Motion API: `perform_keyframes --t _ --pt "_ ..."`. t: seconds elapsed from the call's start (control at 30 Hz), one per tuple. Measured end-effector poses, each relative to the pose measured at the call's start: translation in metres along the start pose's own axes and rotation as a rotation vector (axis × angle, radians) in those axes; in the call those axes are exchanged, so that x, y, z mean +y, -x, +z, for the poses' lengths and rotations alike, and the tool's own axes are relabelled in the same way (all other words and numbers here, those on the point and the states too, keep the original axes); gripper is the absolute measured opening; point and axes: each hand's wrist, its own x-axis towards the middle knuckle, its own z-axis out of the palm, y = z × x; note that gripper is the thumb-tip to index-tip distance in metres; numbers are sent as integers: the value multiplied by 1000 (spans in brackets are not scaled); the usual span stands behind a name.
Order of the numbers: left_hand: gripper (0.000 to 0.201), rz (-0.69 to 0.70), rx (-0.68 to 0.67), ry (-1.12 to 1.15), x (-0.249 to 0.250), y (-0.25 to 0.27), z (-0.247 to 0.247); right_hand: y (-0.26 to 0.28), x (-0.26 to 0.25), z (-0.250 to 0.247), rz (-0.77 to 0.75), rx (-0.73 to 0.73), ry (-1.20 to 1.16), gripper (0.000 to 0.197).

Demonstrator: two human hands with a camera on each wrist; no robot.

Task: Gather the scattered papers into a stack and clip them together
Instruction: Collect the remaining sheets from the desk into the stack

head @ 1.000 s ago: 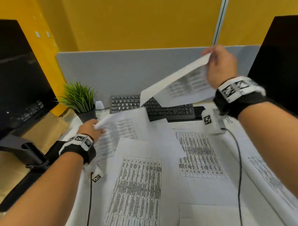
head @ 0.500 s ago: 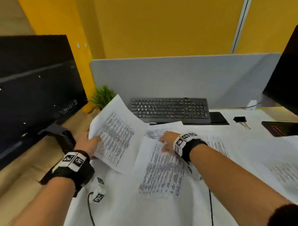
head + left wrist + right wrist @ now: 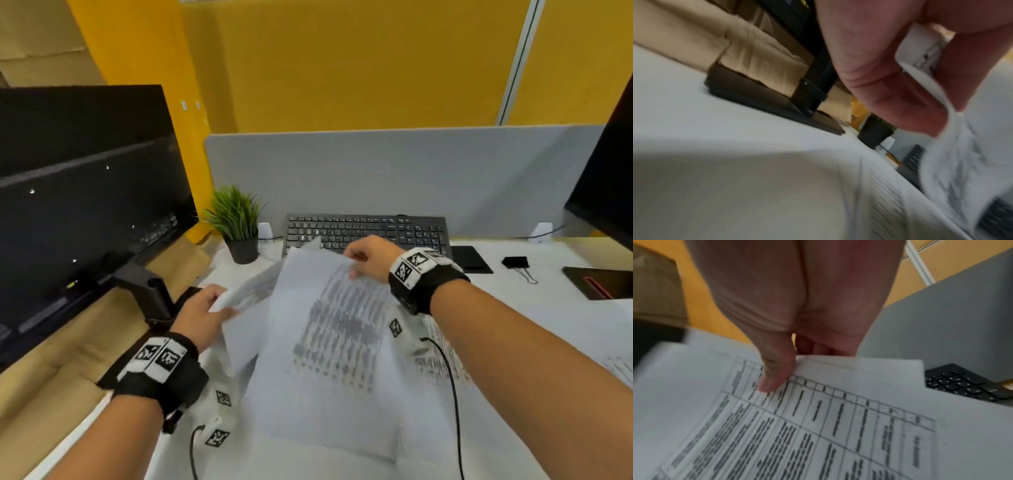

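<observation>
My right hand (image 3: 368, 258) pinches the top edge of a printed sheet (image 3: 335, 339), thumb on top (image 3: 774, 378), and holds it lifted over the desk in front of the keyboard. My left hand (image 3: 202, 313) grips another printed sheet (image 3: 246, 294) by its left edge; in the left wrist view that sheet (image 3: 953, 162) curls between thumb and fingers. The two sheets overlap in the middle. More printed papers (image 3: 442, 363) lie flat on the white desk under my right forearm. A black binder clip (image 3: 515, 263) lies on the desk at the far right.
A black keyboard (image 3: 366, 231) sits at the back by the grey partition (image 3: 394, 171). A small potted plant (image 3: 238, 222) stands left of it. A dark monitor (image 3: 78, 205) on a stand fills the left side; another screen edge is at right. A dark tray (image 3: 603, 282) lies at the right.
My right hand, which was pressing a sheet flat on the desk, has lifted it by its top edge toward the keyboard. The left hand's sheet has come in beside it and now overlaps it.
</observation>
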Motion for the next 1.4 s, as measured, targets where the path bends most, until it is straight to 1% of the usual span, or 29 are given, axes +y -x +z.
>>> perform_keyframes --t 0.03,0.07,0.1,0.13,0.17,0.2,0.27,0.3,0.37,0.43,0.5,0.57,0.67,0.7,0.77,0.8,0.9,0.97,1.0,1.07,1.1,1.17,1.2,1.23,1.27,1.3,1.33,1.37,1.4 --pt "21 14 -47 92 3 4 5 -1 -1 -9 -11 40 -35 11" --pt "22 24 -95 165 6 8 10 -3 0 -16 -16 70 -71 12" --pt "25 42 -128 203 9 11 14 -5 4 -21 -15 85 -96 8" --pt "27 67 -136 216 13 12 17 -8 9 -25 -9 89 -109 8" --pt "27 96 -113 212 15 12 20 -9 14 -30 -4 85 -118 13" --pt "24 121 -54 183 18 12 21 -10 18 -34 -2 83 -135 16" --pt "11 164 113 106 22 7 23 -4 19 -46 -8 85 -180 20" --pt "8 172 182 84 23 4 23 -2 20 -52 -28 81 -210 21" --pt "13 203 256 77 27 -2 22 2 22 -62 -69 66 -243 20" --pt "10 245 223 100 34 -5 24 3 19 -65 -78 69 -262 5" --pt "10 276 120 150 42 -5 29 -4 18 -67 -94 114 -302 23" --pt "18 307 21 245 46 -3 36 -10 21 -69 -96 165 -340 36" --pt "20 292 -63 316 44 -2 41 -13 26 -78 -61 217 -308 36" --pt "27 278 -89 326 42 -2 41 -12 25 -83 -44 240 -258 32" --pt "66 286 -116 272 41 -4 38 -8 13 -97 -34 291 -128 19" --pt "79 314 -122 228 44 -5 37 -6 4 -105 -50 293 -49 15" --pt "98 403 -136 212 69 -3 46 0 -34 -119 -91 243 152 13" --pt "109 415 -119 238 90 -1 61 4 -64 -121 -145 221 226 18" --pt "105 418 -66 248 95 -3 67 7 -77 -121 -180 218 248 19" --pt "82 413 94 260 99 -8 70 14 -94 -118 -264 218 274 18" --pt "72 399 150 266 98 -9 67 18 -98 -117 -301 217 254 18" --pt "56 371 175 276 91 -9 58 22 -99 -117 -345 228 123 19" --pt "44 346 177 287 89 -7 54 22 -95 -117 -358 265 59 20" --pt "34 303 184 301 85 -5 49 19 -89 -116 -358 331 29 20" --pt "28 260 195 315 78 -3 44 13 -79 -112 -336 418 5 21" --pt "30 221 225 322 73 1 38 7 -64 -106 -276 515 -34 22" --pt "37 195 273 313 68 2 33 1 -45 -96 -165 594 -92 22" --pt "43 148 309 295 58 2 25 -1 -26 -83 -2 613 -127 22" --pt "45 100 356 270 43 1 16 -3 -6 -65 188 531 -107 23"
